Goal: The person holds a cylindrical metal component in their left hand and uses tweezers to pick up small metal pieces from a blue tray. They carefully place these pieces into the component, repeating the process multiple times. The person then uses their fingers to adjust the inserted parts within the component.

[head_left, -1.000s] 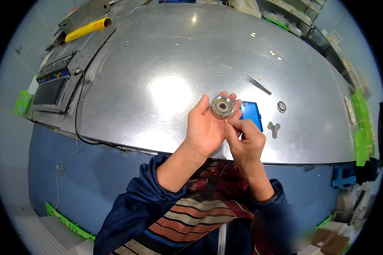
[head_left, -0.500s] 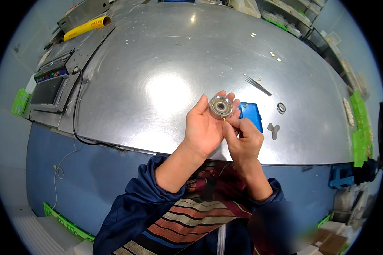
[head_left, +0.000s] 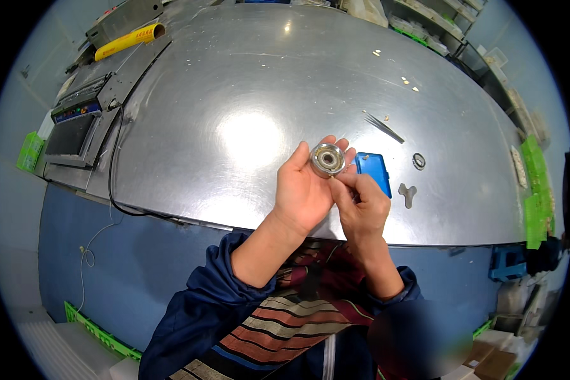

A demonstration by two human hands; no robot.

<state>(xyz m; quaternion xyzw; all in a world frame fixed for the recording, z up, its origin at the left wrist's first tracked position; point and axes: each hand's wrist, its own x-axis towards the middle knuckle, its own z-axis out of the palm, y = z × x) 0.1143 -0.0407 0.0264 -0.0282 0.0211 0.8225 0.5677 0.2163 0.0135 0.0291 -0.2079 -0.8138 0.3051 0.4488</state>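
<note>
Palm up above the table, my left hand cradles a round metal wheel with a bearing at its centre, its fingers curled behind the far side. My right hand is closed in a pinch at the wheel's near rim; a tiny part at the fingertips is too small to name. Just beyond the right hand, a blue plastic box lies partly covered by the fingers. To its right are a loose ring-shaped bearing and a flat grey three-lobed piece. Tweezers rest farther back.
The broad metal table carries small pale scraps at the far right. A machine with a dark panel, a black cable and a yellow tube are on the left. Green crates stand by the right edge.
My right fingertips have shifted slightly at the wheel's rim, and the small golden bit between them shows less. The left hand and the wheel have stayed almost still.
</note>
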